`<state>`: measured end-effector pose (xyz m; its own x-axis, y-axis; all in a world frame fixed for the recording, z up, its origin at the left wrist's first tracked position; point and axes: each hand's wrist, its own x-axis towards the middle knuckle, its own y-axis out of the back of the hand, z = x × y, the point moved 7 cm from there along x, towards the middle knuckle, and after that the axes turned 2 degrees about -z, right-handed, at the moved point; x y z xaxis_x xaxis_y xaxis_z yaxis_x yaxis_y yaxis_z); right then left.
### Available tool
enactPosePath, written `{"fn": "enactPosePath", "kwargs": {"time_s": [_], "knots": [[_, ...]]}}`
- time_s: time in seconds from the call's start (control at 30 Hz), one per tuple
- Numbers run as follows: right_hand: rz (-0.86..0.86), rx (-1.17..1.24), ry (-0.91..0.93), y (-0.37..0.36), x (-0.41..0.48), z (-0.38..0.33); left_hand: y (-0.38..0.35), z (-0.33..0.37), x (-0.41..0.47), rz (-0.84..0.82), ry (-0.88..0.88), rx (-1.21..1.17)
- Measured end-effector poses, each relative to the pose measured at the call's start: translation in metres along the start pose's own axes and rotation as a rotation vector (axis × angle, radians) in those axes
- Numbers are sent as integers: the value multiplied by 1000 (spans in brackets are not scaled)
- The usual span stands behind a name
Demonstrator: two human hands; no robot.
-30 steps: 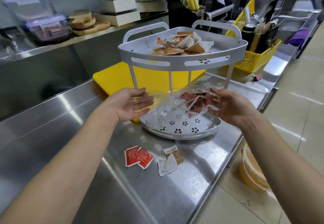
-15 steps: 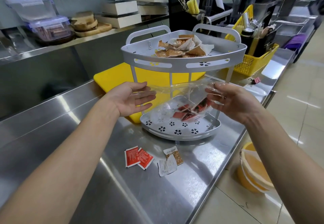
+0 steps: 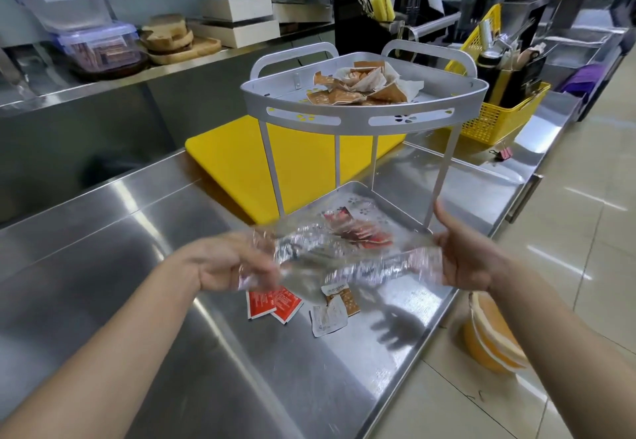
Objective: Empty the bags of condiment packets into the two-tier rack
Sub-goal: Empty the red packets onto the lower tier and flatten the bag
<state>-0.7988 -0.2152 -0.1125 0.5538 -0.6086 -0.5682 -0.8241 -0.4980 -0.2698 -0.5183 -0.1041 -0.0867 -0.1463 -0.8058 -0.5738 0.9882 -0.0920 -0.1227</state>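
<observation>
Both hands are low over the front of the steel counter, with a clear plastic bag stretched between them. The left hand is motion-blurred, its grip curled round the bag's left end. The right hand has its grip closed on the right end, thumb raised. The bag hangs just in front of the two-tier rack, across the front edge of the lower tier. A clump of red packets shows through the plastic at that tier; I cannot tell whether it is in the bag or on the tray. A heap of brown packets lies on the upper tier, inside its rim. Two red loose packets and a brown-and-white pair lie flat on the counter below the bag, apart from the rack. A yellow cutting board sits behind the rack's left side, its near corner under the lower tier. The right leg stands near the counter's right edge, and beyond that edge an orange bowl sits on the floor. A yellow basket stands further back to the right. There is bare steel to the left and at the front.
</observation>
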Motion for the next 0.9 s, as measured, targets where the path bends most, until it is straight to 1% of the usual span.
{"fn": "enactPosePath", "kwargs": {"time_s": [0.07, 0.1, 0.13, 0.17, 0.27, 0.33, 0.4, 0.47, 0.53, 0.57, 0.63, 0.73, 0.9], "knots": [[48, 72, -88, 3, 9, 30, -4, -32, -2, -125, 105, 49], [79, 109, -106, 3, 13, 39, -4, -42, -1, -172, 122, 31], [109, 148, -116, 2, 15, 46, -2, -49, 1, -184, 119, -8], [134, 165, -122, 1, 16, 49, 2, -52, 5, -156, 108, -57], [158, 130, -116, -1, 18, 49, 24, -46, 18, 67, 102, -184], [152, 136, -62, -5, 16, 37, 22, -35, 26, 122, 113, -244], [130, 126, 25, -13, 7, 16, 14, -21, 30, 179, 113, -202], [84, 120, 120, -25, -7, -6, 11, -5, 33, 243, 56, -147], [48, 157, 224, -30, -17, -27, 7, 18, 30, 236, -17, -177], [55, 189, 252, -27, -19, -35, 6, 31, 27, 220, -54, -186], [71, 244, 277, -24, -24, -49, 8, 55, 18, 217, -123, -166], [69, 252, 282, -27, -32, -65, 16, 78, 3, 212, -204, -167], [63, 286, 333, -34, -45, -81, 19, 90, -22, 194, -240, -180]]}}
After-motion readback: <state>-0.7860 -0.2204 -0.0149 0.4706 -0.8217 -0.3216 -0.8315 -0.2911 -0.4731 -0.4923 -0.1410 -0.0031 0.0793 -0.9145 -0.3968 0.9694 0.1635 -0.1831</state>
